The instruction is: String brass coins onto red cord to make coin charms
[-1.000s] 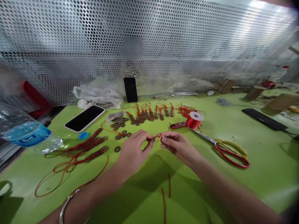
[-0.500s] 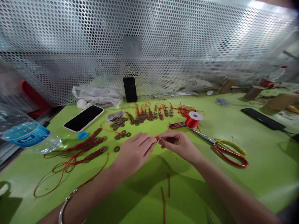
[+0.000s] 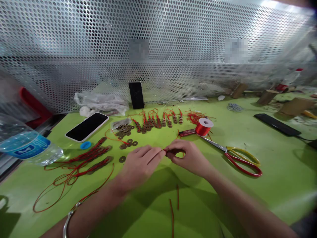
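Note:
My left hand [image 3: 141, 164] and my right hand [image 3: 189, 158] meet above the middle of the green table. Both have their fingers closed in a pinch on a small piece of red cord [image 3: 165, 150], of which only a bit shows between the fingertips. Whether a coin sits on this cord is hidden by my fingers. Just left of my left hand lies a single holed coin [image 3: 122, 159]. Behind it a few loose coins [image 3: 130, 143] rest beside a red cord. A row of coin strings with red knots [image 3: 158, 123] lies farther back.
To the right are a spool of red cord [image 3: 203, 128], a dark red lighter-like object [image 3: 187, 133] and open scissors [image 3: 241, 160]. A bundle of corded coins [image 3: 95, 155], a white-edged phone [image 3: 87, 127] and a water bottle [image 3: 32, 145] occupy the left. Cord offcuts [image 3: 172, 215] lie in front.
My right fingertips have shifted on the small piece; the pale ring-shaped edge seen between them earlier no longer shows. My left hand keeps its pinch. The whole view has shifted slightly.

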`<state>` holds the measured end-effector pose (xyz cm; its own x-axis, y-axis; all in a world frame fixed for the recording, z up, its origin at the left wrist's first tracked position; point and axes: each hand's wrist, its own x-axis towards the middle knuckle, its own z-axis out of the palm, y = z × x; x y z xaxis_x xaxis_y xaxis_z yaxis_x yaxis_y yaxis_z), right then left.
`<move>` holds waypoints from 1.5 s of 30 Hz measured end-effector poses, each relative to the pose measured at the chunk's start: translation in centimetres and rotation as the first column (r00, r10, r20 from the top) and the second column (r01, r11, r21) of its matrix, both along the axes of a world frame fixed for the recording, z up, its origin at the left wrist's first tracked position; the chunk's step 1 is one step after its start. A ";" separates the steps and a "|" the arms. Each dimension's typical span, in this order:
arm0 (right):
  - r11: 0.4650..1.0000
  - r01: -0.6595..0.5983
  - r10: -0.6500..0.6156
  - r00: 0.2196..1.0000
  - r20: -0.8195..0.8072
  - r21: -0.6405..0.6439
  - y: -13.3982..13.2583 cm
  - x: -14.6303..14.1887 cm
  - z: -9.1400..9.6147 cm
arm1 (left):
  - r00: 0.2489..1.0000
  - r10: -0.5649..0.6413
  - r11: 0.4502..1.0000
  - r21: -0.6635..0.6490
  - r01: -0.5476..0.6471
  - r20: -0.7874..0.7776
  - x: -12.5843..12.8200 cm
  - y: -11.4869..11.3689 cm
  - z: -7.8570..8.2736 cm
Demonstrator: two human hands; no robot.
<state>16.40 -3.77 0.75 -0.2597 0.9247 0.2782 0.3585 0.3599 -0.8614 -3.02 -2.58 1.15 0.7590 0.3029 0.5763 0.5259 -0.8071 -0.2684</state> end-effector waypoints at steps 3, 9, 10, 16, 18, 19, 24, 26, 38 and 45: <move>1.000 -0.022 0.022 1.000 0.005 0.016 -0.1 0.0 0.0 | 0.999 0.002 0.999 -0.041 -0.001 0.048 0.1 -0.1 0.1; 1.000 -0.007 0.008 0.999 -0.044 0.016 -0.1 0.1 0.2 | 0.989 0.017 0.996 -0.093 -0.003 0.145 0.3 -0.2 0.6; 1.000 0.001 -0.003 0.995 -0.101 -0.018 0.0 0.1 0.1 | 0.986 0.010 0.995 -0.103 0.007 0.165 0.3 -0.1 0.6; 0.958 -0.084 -0.055 0.885 -0.461 -0.275 0.5 0.4 -0.4 | 0.958 0.088 0.970 -0.244 -0.019 0.272 0.3 0.4 0.3; 0.945 -0.114 -0.052 0.873 -0.485 -0.307 0.5 0.4 -0.4 | 0.934 0.141 0.945 -0.325 -0.028 0.329 0.3 0.7 0.3; 0.942 -0.126 -0.043 0.875 -0.483 -0.311 0.5 0.4 -0.4 | 0.921 0.173 0.926 -0.377 -0.030 0.350 0.3 0.7 0.3; 0.940 -0.152 0.026 0.924 -0.381 -0.306 0.3 0.1 -0.5 | 0.848 0.335 0.812 -0.582 -0.039 0.410 0.1 0.8 0.9; 0.951 -0.118 0.029 0.953 -0.301 -0.284 0.1 0.1 -0.5 | 0.825 0.365 0.782 -0.623 -0.020 0.432 0.0 0.9 1.0; 0.928 -0.031 -0.180 0.835 -0.520 -0.372 0.2 -1.1 -0.9 | 0.858 0.317 0.834 -0.549 -0.050 0.404 1.3 -0.4 1.4; 0.937 0.076 -0.262 0.798 -0.543 -0.340 -0.4 -2.2 -1.5 | 0.723 0.492 0.504 -0.836 0.217 0.484 2.8 -2.1 1.0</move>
<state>14.16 -4.17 -0.74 0.0297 0.9988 0.0401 -0.2015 0.0453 -0.9784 -0.25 -4.65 2.19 0.2366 0.9354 0.2628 0.3814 -0.3382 0.8603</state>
